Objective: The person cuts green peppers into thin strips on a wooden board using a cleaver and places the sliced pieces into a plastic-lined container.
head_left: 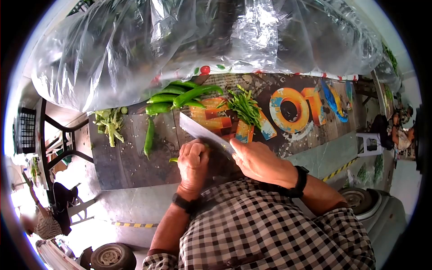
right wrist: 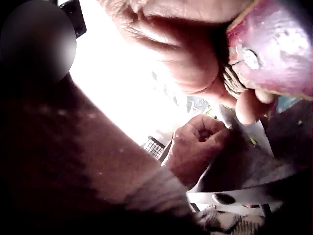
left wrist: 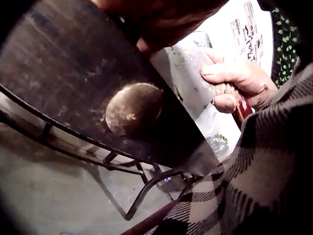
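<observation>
My right hand (head_left: 263, 164) grips the cleaver (head_left: 202, 132), its broad blade slanting up and left beside my other hand. In the right wrist view, fingers wrap a red handle (right wrist: 279, 54) with cord round it. My left hand (head_left: 193, 164) has curled fingers over a green pepper (head_left: 173, 159); only small parts of it show, the rest hidden. Several whole green peppers (head_left: 193, 94) lie beyond, with a single one (head_left: 149, 137) nearer. Cut green strips (head_left: 245, 105) are heaped right of the blade; pale green trimmings (head_left: 109, 126) lie at the left.
The dark wooden board (head_left: 166, 173) bears painted letters and scattered seeds. Clear plastic sheeting (head_left: 135, 58) covers things along the far side. A black crate (head_left: 26, 130) and a person (head_left: 47, 220) are at the left; a white stool (head_left: 371, 144) and another person (head_left: 400, 130) at the right.
</observation>
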A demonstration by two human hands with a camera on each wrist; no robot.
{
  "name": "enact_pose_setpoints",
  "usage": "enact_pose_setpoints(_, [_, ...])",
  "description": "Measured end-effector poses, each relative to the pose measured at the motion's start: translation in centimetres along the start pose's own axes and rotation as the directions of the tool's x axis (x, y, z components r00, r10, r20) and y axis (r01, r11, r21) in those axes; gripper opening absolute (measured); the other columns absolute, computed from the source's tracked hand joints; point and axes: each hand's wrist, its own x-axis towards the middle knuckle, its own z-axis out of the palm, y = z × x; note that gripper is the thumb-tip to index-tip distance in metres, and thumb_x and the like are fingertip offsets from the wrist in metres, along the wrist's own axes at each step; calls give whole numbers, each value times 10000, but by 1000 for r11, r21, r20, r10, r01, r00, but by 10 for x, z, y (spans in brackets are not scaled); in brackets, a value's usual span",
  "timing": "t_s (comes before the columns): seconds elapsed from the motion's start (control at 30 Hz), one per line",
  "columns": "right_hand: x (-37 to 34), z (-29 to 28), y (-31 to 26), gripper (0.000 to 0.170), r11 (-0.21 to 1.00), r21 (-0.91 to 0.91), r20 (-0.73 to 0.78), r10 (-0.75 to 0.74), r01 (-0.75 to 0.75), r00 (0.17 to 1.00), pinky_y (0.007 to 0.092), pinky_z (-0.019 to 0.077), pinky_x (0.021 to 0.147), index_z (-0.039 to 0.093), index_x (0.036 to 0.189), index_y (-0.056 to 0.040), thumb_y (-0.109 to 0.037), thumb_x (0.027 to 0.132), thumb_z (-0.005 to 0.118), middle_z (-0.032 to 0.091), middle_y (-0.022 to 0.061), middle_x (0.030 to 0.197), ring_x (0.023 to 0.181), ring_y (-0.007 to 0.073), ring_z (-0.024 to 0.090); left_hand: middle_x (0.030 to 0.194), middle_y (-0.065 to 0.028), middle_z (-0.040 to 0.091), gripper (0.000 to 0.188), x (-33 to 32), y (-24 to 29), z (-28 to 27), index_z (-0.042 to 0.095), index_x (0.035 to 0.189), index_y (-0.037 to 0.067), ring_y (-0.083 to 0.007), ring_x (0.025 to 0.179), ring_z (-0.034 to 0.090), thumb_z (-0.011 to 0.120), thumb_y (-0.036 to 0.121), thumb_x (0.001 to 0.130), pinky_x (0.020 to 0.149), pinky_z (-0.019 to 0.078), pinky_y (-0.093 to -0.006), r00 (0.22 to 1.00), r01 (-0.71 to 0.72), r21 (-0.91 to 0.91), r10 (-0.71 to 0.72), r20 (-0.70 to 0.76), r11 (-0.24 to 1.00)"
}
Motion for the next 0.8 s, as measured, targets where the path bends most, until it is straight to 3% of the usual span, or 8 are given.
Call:
enact_pose_setpoints(0.1, [6,5,-3,179,998,-55,-44,-3,1,999,470,426,496,442,980,-1,-68,884,577,544,180,606,565,394,579,917,-110,662,178,0,-1,0,598,849,50,-302,832,634,712,-10,727,751,519,-375,1000,-30,72,30,-1,997])
enact_pose_setpoints(0.27, [-1,2,7,143,1000,-22,-104,-13,10,995,433,425,468,454,959,-20,-70,896,572,516,150,577,508,365,555,923,-111,651,156,4,-5,-26,627,955,53,-269,809,650,661,-4,814,740,529,-345,971,217,34,-212,-114,976])
enact_pose_setpoints(0.33, [-7,-11,6,124,994,106,-129,25,-12,991,390,411,444,460,929,-26,-81,913,570,467,136,549,460,318,517,947,-132,645,184,10,-7,-39,633,982,42,-290,831,648,623,-33,814,752,526,-343,964,247,26,-243,-110,969])
enact_pose_setpoints(0.4, [-14,-12,19,116,973,230,-156,58,-21,986,330,416,426,461,928,-9,-63,925,563,432,47,514,449,163,531,1012,-147,636,226,17,-2,-44,638,1012,52,-320,900,637,646,8,791,793,521,-380,984,179,79,-177,-36,981])
enact_pose_setpoints(0.47, [-22,-18,25,121,967,239,-180,137,-92,974,308,444,444,471,973,13,-54,927,560,463,32,528,469,135,557,1054,-138,631,235,25,13,-37,645,1016,84,-336,933,629,684,66,784,804,523,-407,990,140,118,-143,17,983])
enact_pose_setpoints(0.6, [-30,-29,30,160,972,229,-233,117,-62,966,309,464,470,474,995,31,-85,931,564,535,82,564,475,164,583,1011,-100,614,256,33,17,-10,629,992,102,-322,923,622,726,143,759,779,518,-421,976,33,227,-80,200,973])
enact_pose_setpoints(0.73, [-39,-26,33,171,969,204,-145,170,-138,975,330,450,472,479,999,26,-108,937,564,554,102,587,495,180,586,971,-88,614,220,36,12,-7,620,954,96,-313,899,618,704,118,751,747,518,-411,934,71,235,-147,324,969])
enact_pose_setpoints(0.8, [-41,-23,37,166,972,193,-100,154,-133,983,336,445,473,483,991,24,-109,938,567,552,107,589,499,185,583,950,-85,628,175,39,4,-27,627,916,95,-301,880,620,688,80,752,742,521,-402,961,91,170,-131,243,981])
